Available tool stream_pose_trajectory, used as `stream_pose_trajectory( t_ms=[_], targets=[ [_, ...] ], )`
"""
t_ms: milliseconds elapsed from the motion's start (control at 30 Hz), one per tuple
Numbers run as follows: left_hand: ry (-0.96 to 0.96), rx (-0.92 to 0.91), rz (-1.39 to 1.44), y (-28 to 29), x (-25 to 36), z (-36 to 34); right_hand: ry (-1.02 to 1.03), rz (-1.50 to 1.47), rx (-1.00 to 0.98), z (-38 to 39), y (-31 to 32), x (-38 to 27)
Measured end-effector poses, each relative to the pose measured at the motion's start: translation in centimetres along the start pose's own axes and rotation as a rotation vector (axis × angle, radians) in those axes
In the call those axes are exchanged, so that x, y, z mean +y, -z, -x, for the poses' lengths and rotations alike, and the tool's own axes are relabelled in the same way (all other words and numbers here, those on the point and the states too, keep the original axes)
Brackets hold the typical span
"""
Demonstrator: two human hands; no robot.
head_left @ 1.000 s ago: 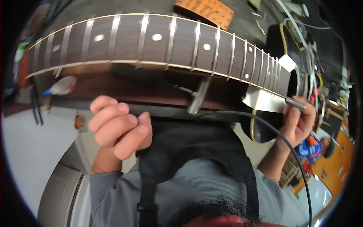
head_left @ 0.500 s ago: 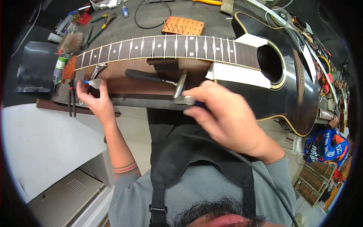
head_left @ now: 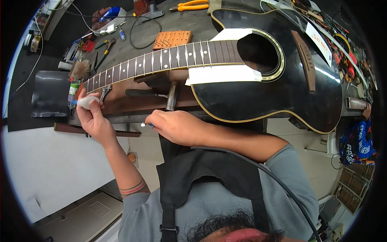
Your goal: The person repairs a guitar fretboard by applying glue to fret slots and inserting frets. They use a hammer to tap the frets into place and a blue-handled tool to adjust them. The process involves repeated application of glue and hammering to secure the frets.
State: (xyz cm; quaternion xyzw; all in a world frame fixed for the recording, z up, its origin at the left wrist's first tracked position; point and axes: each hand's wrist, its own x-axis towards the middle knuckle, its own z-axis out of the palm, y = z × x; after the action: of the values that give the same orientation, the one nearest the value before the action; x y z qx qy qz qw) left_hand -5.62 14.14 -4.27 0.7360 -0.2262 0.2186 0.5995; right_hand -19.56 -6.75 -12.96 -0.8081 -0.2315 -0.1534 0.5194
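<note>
A black acoustic guitar (head_left: 250, 97) lies across the bench, its fretted fingerboard (head_left: 157, 61) reaching left and white masking tape (head_left: 225, 74) flanking its end. Frets stick out past the board's edges. My left hand (head_left: 98, 125) is closed around a small whitish squeeze bottle (head_left: 89, 102) with a blue tip, near the neck's far left end. Close to my body, in front of the bench edge, my right hand (head_left: 175, 126) grips a blue-handled tool (head_left: 144, 125) with a silvery end; most of it is hidden in the fingers. A hammer (head_left: 172, 96) rests below the neck, just beyond my right hand.
A drilled wooden block (head_left: 173, 39) holding several fret wires sits behind the neck. Orange-handled pliers (head_left: 192, 6) lie at the back. A green-labelled bottle (head_left: 73, 89) and an adjustable wrench (head_left: 105, 92) are by my left hand. Another person's sleeve (head_left: 356, 143) shows far right.
My right hand has drawn left and toward my body with the tool, away from the hammer. My left hand has raised the bottle slightly. The whole view has shifted.
</note>
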Motion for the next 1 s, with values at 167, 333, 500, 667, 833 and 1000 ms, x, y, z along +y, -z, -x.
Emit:
stream_pose_trajectory(
  t_ms=[167, 333, 500, 667, 833, 1000],
  targets=[
    [-0.103, -0.221, 0.08, -5.9, 5.2, 0.3, 0.013, 0.041, -0.09, 0.1, 0.2, 1.4],
    [-0.106, -0.373, 0.075, -10.5, 6.5, 1.1, -0.026, -0.1, -0.064, 0.1, 0.8, 1.3],
    [-0.084, -0.509, 0.124, -12.6, 7.2, 1.3, -0.087, -0.073, 0.043, 0.2, 0.4, 0.7],
    [-0.142, -0.548, 0.187, -12.8, 6.8, 1.0, -0.098, -0.108, 0.079, 0.2, -0.2, 0.9],
    [-0.156, -0.544, 0.173, -12.6, 7.0, 1.4, -0.029, -0.064, 0.218, 0.4, -1.2, 1.2],
    [-0.26, -0.542, 0.132, -12.3, 6.2, 1.6, -0.045, -0.062, 0.166, 0.7, -1.4, 1.8]
  ],
)
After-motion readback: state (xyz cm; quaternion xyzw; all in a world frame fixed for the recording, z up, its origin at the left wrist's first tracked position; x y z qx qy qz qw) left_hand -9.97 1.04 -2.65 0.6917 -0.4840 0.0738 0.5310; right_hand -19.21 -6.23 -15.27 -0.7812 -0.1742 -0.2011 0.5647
